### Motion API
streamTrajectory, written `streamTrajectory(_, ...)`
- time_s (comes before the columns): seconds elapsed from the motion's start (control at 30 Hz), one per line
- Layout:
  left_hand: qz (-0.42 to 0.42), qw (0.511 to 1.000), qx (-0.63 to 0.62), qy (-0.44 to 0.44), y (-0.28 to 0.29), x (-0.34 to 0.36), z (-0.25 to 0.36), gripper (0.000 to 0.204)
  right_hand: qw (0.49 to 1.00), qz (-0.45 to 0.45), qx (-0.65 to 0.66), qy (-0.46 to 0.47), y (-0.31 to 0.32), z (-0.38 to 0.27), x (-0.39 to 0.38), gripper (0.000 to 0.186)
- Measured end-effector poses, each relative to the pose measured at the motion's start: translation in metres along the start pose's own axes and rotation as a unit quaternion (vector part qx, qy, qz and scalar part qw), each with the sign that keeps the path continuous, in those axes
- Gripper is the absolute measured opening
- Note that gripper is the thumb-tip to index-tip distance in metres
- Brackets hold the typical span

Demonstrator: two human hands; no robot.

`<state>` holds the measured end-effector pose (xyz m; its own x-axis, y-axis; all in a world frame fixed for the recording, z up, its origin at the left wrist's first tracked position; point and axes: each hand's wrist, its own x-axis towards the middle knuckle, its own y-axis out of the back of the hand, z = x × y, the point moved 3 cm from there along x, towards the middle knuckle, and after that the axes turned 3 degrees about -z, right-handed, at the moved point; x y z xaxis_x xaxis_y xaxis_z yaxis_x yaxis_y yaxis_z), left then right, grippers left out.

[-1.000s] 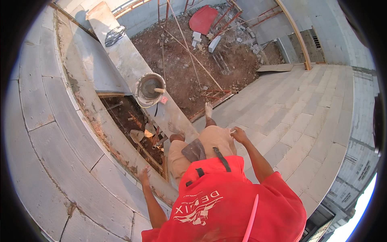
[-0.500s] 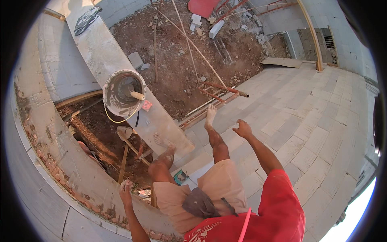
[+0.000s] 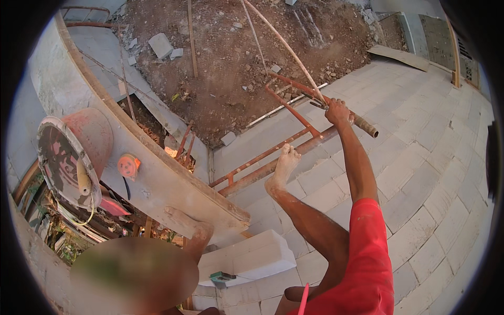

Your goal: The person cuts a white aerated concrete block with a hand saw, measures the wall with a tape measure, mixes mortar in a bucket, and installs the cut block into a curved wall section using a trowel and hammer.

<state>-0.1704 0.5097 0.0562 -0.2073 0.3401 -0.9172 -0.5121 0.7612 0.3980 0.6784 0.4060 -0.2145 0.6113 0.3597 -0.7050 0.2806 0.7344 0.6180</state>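
The rust-red scaffold frame [image 3: 299, 117] lies along the blockwork's [image 3: 388, 157] soil-side edge, your right hand [image 3: 338, 112] clamped on it near its right end. Your left hand is out of sight; I can't tell its state. Your bare right foot [image 3: 283, 165] is by the lower tube. Toward the plank's [image 3: 170, 186] left edge, a mortar bucket [image 3: 100, 131] sits near an orange tape measure [image 3: 128, 166].

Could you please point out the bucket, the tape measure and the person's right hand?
Bucket [image 3: 98, 128], head view: its outer wall.
Tape measure [image 3: 127, 166], head view: middle of its orange case.
Right hand [image 3: 338, 112], head view: back of the hand.
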Motion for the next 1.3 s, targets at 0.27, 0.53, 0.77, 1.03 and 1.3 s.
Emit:
streamTrajectory(0.27,0.196,0.976,0.021,-0.095,-0.165,0.086,0.101,0.073,0.994,-0.062,-0.091,0.023,-0.079,-0.008,0.082,0.032)
streamTrajectory(0.53,0.333,0.941,-0.037,-0.038,-0.197,0.095,0.147,0.091,0.991,0.013,-0.129,0.045,-0.120,-0.008,0.102,0.028)
streamTrajectory(0.77,0.296,0.955,-0.024,-0.019,-0.153,0.079,0.142,0.078,0.990,-0.009,-0.127,0.065,-0.110,-0.008,0.098,0.025)
streamTrajectory(1.03,0.029,0.996,0.062,0.051,0.001,-0.014,0.018,0.067,0.989,-0.011,-0.099,0.105,-0.021,0.003,0.038,0.028)
streamTrajectory(1.3,-0.070,0.997,0.020,0.004,0.127,-0.185,-0.019,0.059,0.972,0.075,-0.122,0.184,0.134,-0.009,-0.095,0.014)
